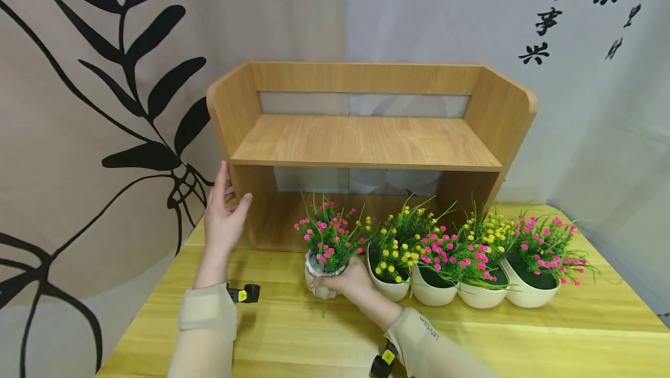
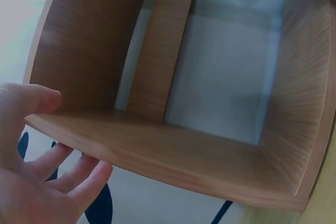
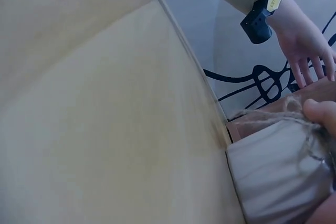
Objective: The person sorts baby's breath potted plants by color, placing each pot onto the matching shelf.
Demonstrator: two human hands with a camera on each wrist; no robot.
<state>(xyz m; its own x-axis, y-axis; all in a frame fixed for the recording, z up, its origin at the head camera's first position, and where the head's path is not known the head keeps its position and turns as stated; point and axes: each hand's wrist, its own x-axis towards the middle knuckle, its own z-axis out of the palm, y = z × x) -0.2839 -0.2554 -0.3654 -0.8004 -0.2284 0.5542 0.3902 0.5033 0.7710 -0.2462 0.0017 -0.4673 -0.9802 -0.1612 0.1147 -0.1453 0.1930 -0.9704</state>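
My right hand (image 1: 360,284) grips the pot of an artificial potted plant (image 1: 327,241) with pink flowers and thin green blades, in front of the shelf's lower left opening. Its pot wears a whitish wrap (image 3: 278,166) tied with twine (image 3: 286,115), and my right thumb lies by the knot in the right wrist view. At the left side panel of a two-tier wooden shelf (image 1: 366,139) is my left hand (image 1: 222,218). Its straight fingers lie along the panel's outer face, with the thumb (image 2: 44,99) spread on the inner side of the front edge.
Several potted plants with yellow or pink flowers in white pots (image 1: 434,288) stand in a row on the right of the wooden table (image 1: 293,343). A curtain (image 1: 408,11) with black leaf prints and characters hangs behind. Both wrists wear small black devices (image 1: 246,293).
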